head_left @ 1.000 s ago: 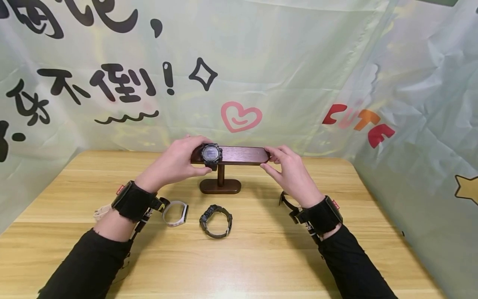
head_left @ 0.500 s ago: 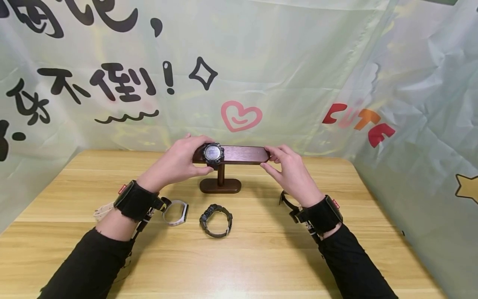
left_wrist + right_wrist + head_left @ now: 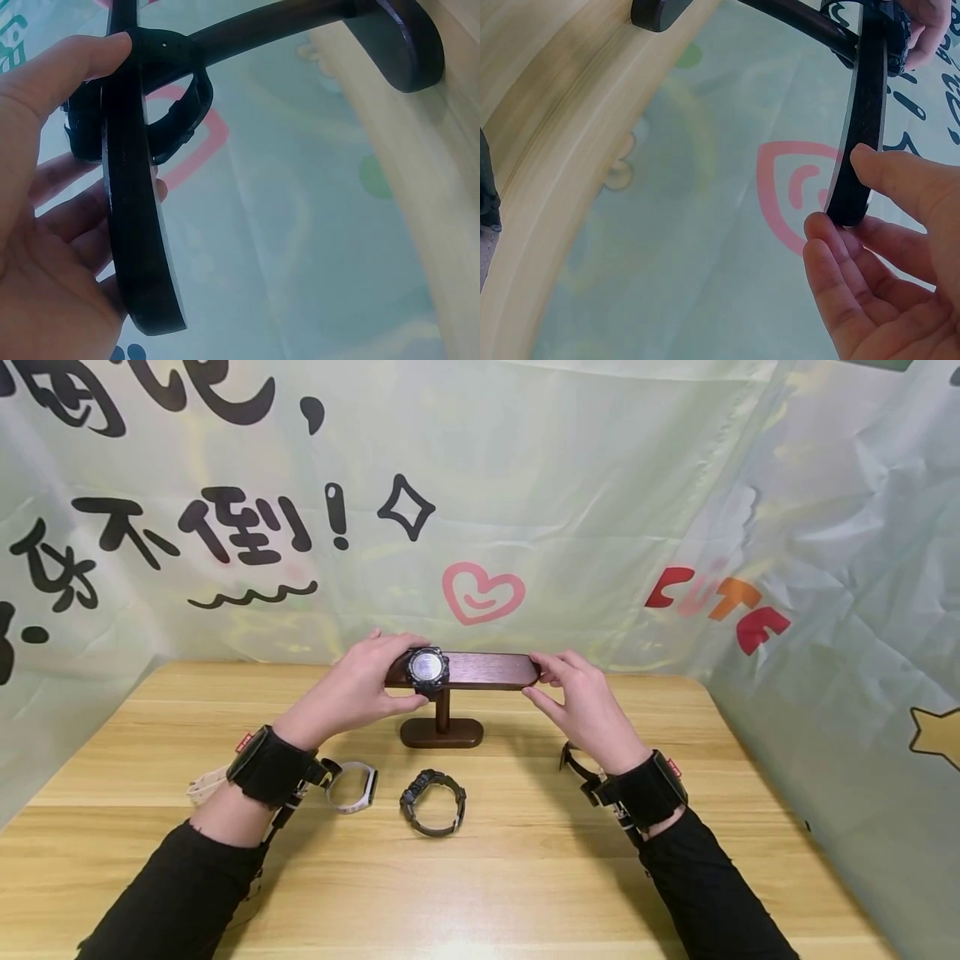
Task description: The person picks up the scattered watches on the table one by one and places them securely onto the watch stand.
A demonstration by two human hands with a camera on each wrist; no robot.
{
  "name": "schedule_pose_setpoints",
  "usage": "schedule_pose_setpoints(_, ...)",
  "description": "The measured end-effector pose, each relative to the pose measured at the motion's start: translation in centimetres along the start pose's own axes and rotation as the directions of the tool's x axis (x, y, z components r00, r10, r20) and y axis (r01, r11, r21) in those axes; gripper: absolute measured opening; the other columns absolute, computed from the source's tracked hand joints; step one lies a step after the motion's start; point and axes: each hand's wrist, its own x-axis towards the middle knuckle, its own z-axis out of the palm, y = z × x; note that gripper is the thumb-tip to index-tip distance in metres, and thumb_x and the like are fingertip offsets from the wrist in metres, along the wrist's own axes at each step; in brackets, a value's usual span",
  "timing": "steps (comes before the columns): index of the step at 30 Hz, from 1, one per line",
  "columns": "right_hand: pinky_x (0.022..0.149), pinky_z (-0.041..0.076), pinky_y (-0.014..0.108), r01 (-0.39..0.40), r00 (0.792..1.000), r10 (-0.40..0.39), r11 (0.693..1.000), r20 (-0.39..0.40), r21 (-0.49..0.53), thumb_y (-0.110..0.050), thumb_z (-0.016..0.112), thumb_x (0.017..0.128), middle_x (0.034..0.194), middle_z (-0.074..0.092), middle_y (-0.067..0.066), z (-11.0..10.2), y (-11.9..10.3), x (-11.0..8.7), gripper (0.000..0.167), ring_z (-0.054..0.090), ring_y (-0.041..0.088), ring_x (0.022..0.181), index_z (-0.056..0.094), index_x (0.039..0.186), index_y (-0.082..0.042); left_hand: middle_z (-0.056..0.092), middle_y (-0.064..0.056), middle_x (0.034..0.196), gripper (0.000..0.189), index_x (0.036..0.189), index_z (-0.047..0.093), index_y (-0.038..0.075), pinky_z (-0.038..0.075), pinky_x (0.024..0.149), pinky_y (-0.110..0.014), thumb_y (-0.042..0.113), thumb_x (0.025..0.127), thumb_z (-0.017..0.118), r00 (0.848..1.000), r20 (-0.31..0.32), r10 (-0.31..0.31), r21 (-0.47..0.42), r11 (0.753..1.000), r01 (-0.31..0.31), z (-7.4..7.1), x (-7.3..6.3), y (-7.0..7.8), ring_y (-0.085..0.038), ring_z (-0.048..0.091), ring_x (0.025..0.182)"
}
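Dark, glossy wood with visible grain forms a T-shaped watch stand (image 3: 491,670) at the center of the frame, its long round-ended bar set on a slim post above an oval base. It stands near the far edge of a pale wood-grain table (image 3: 525,885), before a creased, pale green fabric backdrop (image 3: 600,485) printed with black characters and a pink heart.

A chunky black digital watch (image 3: 427,668) sits toward the left end of the bar, just left of center in the frame, its round gray face framed by a ridged bezel and its strap looped around the wood.

A person's left hand (image 3: 365,683) pinches the watch, with a finger at its upper edge and the thumb below. The right hand (image 3: 585,706) pinches the bar's right tip between thumb and fingers.

Below the stand, a dark sports watch (image 3: 413,795) rests on its side, with a white wristband (image 3: 371,787) to its left. A beige strap (image 3: 206,787) lies partly hidden behind the left wrist at lower left.
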Motion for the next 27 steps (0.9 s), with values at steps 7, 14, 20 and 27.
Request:
schedule_pose_setpoints(7,0.1,0.061,0.048,0.002,1.0,-0.002,1.0,0.012,0.0,-0.02,0.077,0.101,0.126,0.069,0.018,-0.2,0.0,0.0,0.052,0.07,0.034,0.112,0.062,0.147,0.001,0.067,-0.016,0.147,0.078,0.149,0.057,0.005,0.022,0.135,-0.063,0.027,0.084,0.094,1.0,-0.012,0.006,0.015,1.0,-0.006,0.2,-0.2,0.0,-0.036,0.06,0.141)
schedule_pose_setpoints(14,0.099,0.062,0.049,0.004,1.0,-0.004,1.0,0.025,-0.001,-0.021,0.077,0.101,0.125,0.069,0.018,-0.3,0.1,0.0,0.053,0.07,0.036,0.113,0.062,0.148,0.0,0.066,-0.017,0.147,0.08,0.151,0.055,0.004,0.021,0.136,-0.06,0.026,0.084,0.094,0.999,-0.039,0.014,0.004,1.0,-0.014,0.4,-0.6,-0.2,-0.036,0.06,0.141)
schedule_pose_setpoints(20,0.1,0.061,0.049,0.005,0.999,-0.004,1.0,0.031,-0.002,-0.02,0.077,0.101,0.126,0.069,0.018,-0.5,0.0,0.0,0.054,0.07,0.037,0.114,0.061,0.148,0.0,0.068,-0.014,0.142,0.078,0.15,0.056,0.007,0.041,0.127,-0.057,0.025,0.085,0.093,0.995,-0.088,0.044,-0.011,0.999,-0.045,0.3,-1.1,-0.3,-0.034,0.064,0.132)
schedule_pose_setpoints(27,0.102,0.061,0.051,-0.013,0.999,0.012,1.0,0.037,0.009,-0.023,0.077,0.101,0.13,0.069,0.018,-0.8,0.1,-0.1,0.054,0.071,0.037,0.117,0.062,0.148,0.0,0.066,-0.011,0.142,0.073,0.148,0.059,0.009,0.056,0.113,-0.051,0.023,0.085,0.093,0.989,-0.123,0.081,-0.03,0.996,-0.085,0.0,-2.0,-0.4,-0.03,0.066,0.129)
